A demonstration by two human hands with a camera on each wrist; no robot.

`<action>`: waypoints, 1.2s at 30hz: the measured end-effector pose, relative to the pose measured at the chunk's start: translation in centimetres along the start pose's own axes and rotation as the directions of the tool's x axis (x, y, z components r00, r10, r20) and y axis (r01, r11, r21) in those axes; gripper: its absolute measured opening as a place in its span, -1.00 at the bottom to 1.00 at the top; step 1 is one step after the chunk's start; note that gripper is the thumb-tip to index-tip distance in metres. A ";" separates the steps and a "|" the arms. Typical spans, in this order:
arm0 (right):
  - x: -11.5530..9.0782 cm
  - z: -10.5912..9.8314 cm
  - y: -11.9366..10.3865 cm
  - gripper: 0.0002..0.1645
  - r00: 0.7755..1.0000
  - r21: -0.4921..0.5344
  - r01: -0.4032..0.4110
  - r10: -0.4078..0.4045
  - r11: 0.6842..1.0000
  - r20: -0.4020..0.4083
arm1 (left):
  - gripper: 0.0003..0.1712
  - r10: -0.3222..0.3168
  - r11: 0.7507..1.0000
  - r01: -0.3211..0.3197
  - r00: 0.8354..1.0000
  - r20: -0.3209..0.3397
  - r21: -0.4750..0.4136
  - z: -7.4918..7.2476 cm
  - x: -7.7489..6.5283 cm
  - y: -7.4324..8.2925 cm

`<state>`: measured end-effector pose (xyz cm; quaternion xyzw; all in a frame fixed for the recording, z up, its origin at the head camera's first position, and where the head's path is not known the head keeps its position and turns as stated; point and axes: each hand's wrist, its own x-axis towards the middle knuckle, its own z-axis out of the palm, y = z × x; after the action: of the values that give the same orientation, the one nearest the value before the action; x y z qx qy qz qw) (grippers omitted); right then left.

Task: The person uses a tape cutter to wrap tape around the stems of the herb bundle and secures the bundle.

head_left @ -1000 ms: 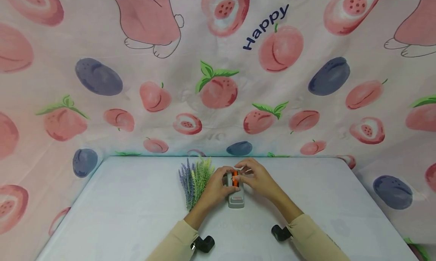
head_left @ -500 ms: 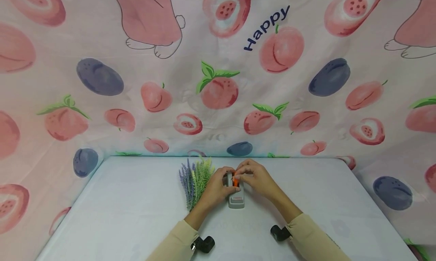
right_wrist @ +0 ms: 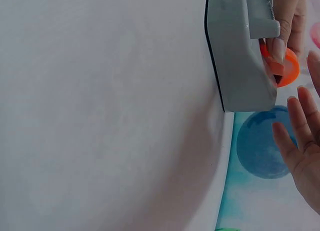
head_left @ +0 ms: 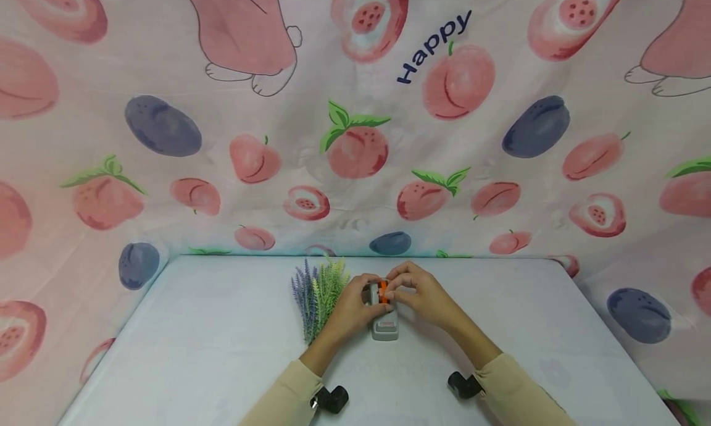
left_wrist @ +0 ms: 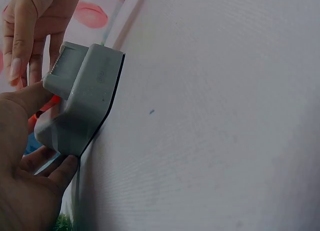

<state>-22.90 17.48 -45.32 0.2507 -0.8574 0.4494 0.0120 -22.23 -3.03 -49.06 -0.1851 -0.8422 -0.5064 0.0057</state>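
Note:
A grey tape dispenser (head_left: 385, 328) with an orange wheel (head_left: 384, 292) in its top stands on the white table. My left hand (head_left: 354, 302) grips the dispenser's body from the left. In the left wrist view its thumb lies over the top and other fingers bear on the end of the dispenser (left_wrist: 97, 86). My right hand (head_left: 424, 293) is over the wheel's right side, thumb and index tips right at it. In the right wrist view the orange wheel (right_wrist: 291, 68) tips out of its slot, and the right hand's other fingers (right_wrist: 298, 120) extend apart from it. Whether the right fingertips pinch the wheel I cannot tell.
Purple and yellow-green artificial lavender sprigs (head_left: 319, 296) lie just left of the left hand. A fruit-printed cloth (head_left: 355, 148) hangs behind the table (head_left: 222, 339). Black wrist cameras (head_left: 332, 400) jut from both cream sleeves (head_left: 286, 394).
The right fingers have shifted slightly at the orange wheel, whose tilt looks different. The right forearm has moved a little to the right and down. My left hand and the dispenser stay put.

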 end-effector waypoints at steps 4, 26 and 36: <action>-0.2 -0.1 0.1 -0.92 1.000 0.016 -0.010 0.010 1.000 0.007 | -0.32 -0.012 1.000 0.012 1.000 0.019 -0.005 0.0 0.0 0.0; -0.8 -0.6 -0.3 -0.93 0.996 -0.002 0.002 -0.002 1.000 0.085 | -0.44 0.055 0.997 -0.055 0.998 0.011 0.051 -0.2 -0.1 0.5; -2.0 -0.8 -0.1 -0.98 0.994 -0.002 0.016 -0.016 1.000 0.111 | -0.40 0.061 0.996 -0.061 0.998 0.004 0.059 -0.2 -0.1 0.6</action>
<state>-21.32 18.89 -45.26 0.2821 -0.8553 0.4334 -0.0320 -21.97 -2.98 -48.44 -0.2112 -0.8508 -0.4806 0.0257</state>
